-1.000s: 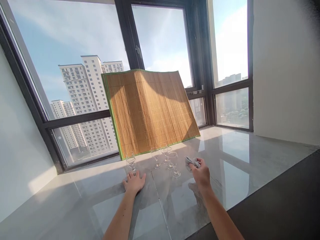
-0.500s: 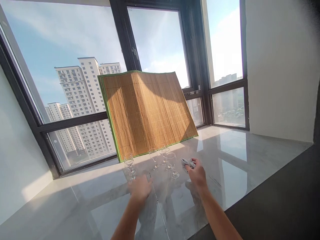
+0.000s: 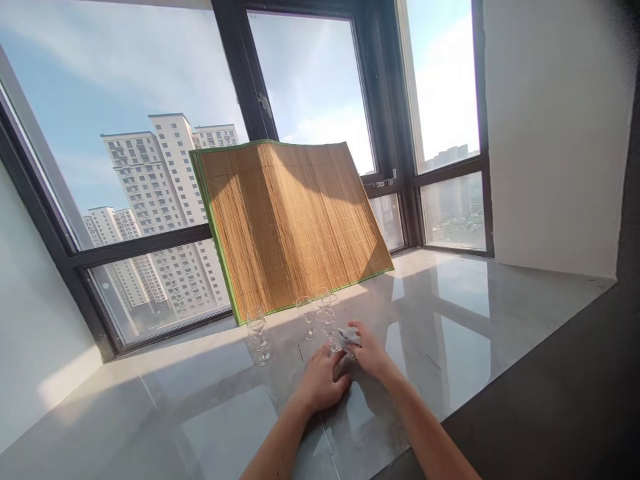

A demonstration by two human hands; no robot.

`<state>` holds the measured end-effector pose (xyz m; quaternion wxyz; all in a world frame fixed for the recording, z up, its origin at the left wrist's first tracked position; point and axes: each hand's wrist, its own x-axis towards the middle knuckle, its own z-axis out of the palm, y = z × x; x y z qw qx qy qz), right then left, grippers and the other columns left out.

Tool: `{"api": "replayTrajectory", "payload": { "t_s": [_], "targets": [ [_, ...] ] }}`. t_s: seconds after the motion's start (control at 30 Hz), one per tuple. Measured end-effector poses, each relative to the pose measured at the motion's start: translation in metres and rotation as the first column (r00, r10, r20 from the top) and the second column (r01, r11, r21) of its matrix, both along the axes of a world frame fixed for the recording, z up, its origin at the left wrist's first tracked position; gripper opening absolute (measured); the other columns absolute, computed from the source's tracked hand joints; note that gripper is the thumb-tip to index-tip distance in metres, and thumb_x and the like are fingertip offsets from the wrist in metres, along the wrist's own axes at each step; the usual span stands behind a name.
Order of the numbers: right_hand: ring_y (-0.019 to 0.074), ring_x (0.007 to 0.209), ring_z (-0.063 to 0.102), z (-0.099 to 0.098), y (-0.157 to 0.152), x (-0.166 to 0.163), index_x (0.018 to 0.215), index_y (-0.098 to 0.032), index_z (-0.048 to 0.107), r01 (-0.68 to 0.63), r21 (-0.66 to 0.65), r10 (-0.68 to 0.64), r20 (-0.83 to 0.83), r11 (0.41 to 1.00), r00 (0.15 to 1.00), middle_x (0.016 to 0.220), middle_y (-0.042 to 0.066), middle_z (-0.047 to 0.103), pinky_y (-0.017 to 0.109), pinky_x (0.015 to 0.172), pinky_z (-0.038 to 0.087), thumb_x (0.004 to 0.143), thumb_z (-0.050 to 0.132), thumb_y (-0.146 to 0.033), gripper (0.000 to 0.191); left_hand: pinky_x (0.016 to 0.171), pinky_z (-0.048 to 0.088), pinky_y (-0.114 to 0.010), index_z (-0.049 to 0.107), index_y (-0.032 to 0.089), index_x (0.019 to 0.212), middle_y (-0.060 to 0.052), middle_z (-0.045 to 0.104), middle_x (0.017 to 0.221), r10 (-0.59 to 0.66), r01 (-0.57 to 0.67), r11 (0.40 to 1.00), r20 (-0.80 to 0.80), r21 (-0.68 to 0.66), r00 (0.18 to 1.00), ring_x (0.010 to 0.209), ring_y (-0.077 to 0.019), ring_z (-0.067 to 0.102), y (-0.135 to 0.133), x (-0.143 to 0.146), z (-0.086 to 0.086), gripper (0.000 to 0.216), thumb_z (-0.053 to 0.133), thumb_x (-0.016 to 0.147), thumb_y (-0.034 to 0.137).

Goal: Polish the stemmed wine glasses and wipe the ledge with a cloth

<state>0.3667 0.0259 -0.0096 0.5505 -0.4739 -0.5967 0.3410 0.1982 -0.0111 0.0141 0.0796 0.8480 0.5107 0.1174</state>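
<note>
Left hand (image 3: pixel 324 381) is down low with bent fingers, right by the foot of the front clear glass (image 3: pixel 327 321), and I cannot tell if it grips it. Right hand (image 3: pixel 369 352) pinches a small grey cloth (image 3: pixel 349 337) just beside that same glass. More clear glasses (image 3: pixel 257 323) stand on the shiny grey ledge (image 3: pixel 215 427), near a big brown mat (image 3: pixel 300 220) that leans by the window (image 3: pixel 305 73).
</note>
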Motion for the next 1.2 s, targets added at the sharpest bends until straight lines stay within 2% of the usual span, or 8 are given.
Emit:
{"api": "replayTrajectory", "payload": {
  "t_s": [0.13, 0.23, 0.33, 0.5, 0.6, 0.77, 1.07, 1.2],
  "targets": [
    [0.0222, 0.093, 0.066, 0.006, -0.006, 0.000, 0.109, -0.020, 0.060, -0.010, 0.019, 0.011, -0.010, 1.000, 1.000, 0.093, 0.005, 0.071, 0.035, 0.087, 0.049, 0.066, 0.059, -0.018, 0.043, 0.118, 0.026, -0.041, 0.050, 0.026, 0.140, -0.007, 0.041, 0.153, 0.025, -0.025, 1.000, -0.037, -0.003, 0.999, 0.142, -0.0269, 0.034, 0.000, -0.002, 0.001, 0.059, 0.050, 0.085, 0.048],
    [0.0218, 0.088, 0.067, 0.007, -0.007, 0.004, 0.109, -0.020, 0.060, 0.032, 0.017, -0.032, -0.005, 0.999, 0.999, 0.090, 0.004, 0.071, 0.034, 0.083, 0.050, 0.066, 0.059, -0.018, 0.043, 0.116, 0.029, -0.044, 0.050, 0.026, 0.140, -0.008, 0.047, 0.148, 0.051, -0.050, 0.999, -0.092, 0.005, 0.994, 0.137, -0.0289, 0.040, -0.007, -0.005, 0.005, 0.060, 0.045, 0.087, 0.052],
    [0.0227, 0.085, 0.068, 0.004, -0.004, 0.011, 0.110, -0.020, 0.059, 0.133, -0.001, -0.133, 0.036, 0.991, 0.990, 0.091, 0.006, 0.072, 0.034, 0.080, 0.050, 0.067, 0.058, -0.019, 0.043, 0.111, 0.034, -0.049, 0.055, 0.025, 0.136, -0.011, 0.055, 0.141, 0.185, -0.184, 0.983, -0.176, 0.023, 0.967, 0.131, -0.0333, 0.046, -0.016, -0.012, 0.009, 0.062, 0.045, 0.085, 0.057],
    [0.0234, 0.087, 0.069, -0.002, 0.000, 0.018, 0.106, -0.023, 0.061, 0.250, -0.004, -0.249, 0.071, 0.968, 0.966, 0.091, 0.005, 0.073, 0.033, 0.079, 0.049, 0.067, 0.059, -0.021, 0.039, 0.106, 0.036, -0.056, 0.060, 0.020, 0.130, -0.018, 0.057, 0.137, 0.475, -0.496, 0.869, -0.266, -0.010, 0.839, 0.128, -0.0400, 0.049, -0.017, -0.035, 0.014, 0.071, 0.053, 0.076, 0.066],
    [0.0232, 0.086, 0.069, -0.003, 0.001, 0.019, 0.107, -0.023, 0.060, 0.259, -0.006, -0.258, 0.069, 0.966, 0.964, 0.092, 0.005, 0.073, 0.032, 0.078, 0.049, 0.068, 0.058, -0.023, 0.039, 0.105, 0.037, -0.059, 0.061, 0.020, 0.127, -0.020, 0.058, 0.136, 0.562, -0.594, 0.803, -0.266, -0.052, 0.783, 0.129, -0.0415, 0.049, -0.014, -0.052, 0.017, 0.074, 0.054, 0.072, 0.070],
    [0.0249, 0.087, 0.069, -0.003, 0.002, 0.021, 0.107, -0.022, 0.061, 0.254, -0.004, -0.253, 0.047, 0.967, 0.966, 0.093, 0.007, 0.073, 0.032, 0.074, 0.049, 0.068, 0.058, -0.026, 0.040, 0.108, 0.034, -0.061, 0.060, 0.019, 0.127, -0.023, 0.057, 0.135, 0.642, -0.664, 0.746, -0.210, -0.049, 0.737, 0.131, -0.0436, 0.046, -0.013, -0.074, 0.013, 0.080, 0.057, 0.068, 0.073],
    [0.0245, 0.082, 0.069, -0.005, 0.002, 0.022, 0.101, -0.024, 0.062, 0.263, 0.003, -0.263, 0.018, 0.965, 0.965, 0.089, 0.005, 0.074, 0.033, 0.073, 0.049, 0.065, 0.058, -0.027, 0.037, 0.114, 0.028, -0.061, 0.054, 0.024, 0.134, -0.017, 0.052, 0.144, 0.698, -0.721, 0.688, -0.197, -0.080, 0.688, 0.140, -0.0433, 0.034, -0.005, -0.090, 0.005, 0.078, 0.047, 0.075, 0.075],
    [0.0259, 0.087, 0.069, -0.005, 0.003, 0.022, 0.104, -0.022, 0.061, 0.264, -0.003, -0.264, 0.032, 0.964, 0.964, 0.092, 0.007, 0.073, 0.034, 0.075, 0.049, 0.066, 0.057, -0.028, 0.038, 0.105, 0.037, -0.060, 0.056, 0.023, 0.131, -0.019, 0.062, 0.131, 0.674, -0.708, 0.700, -0.240, -0.095, 0.699, 0.129, -0.0430, 0.048, -0.008, -0.087, 0.016, 0.075, 0.046, 0.077, 0.074]
  ]
}}
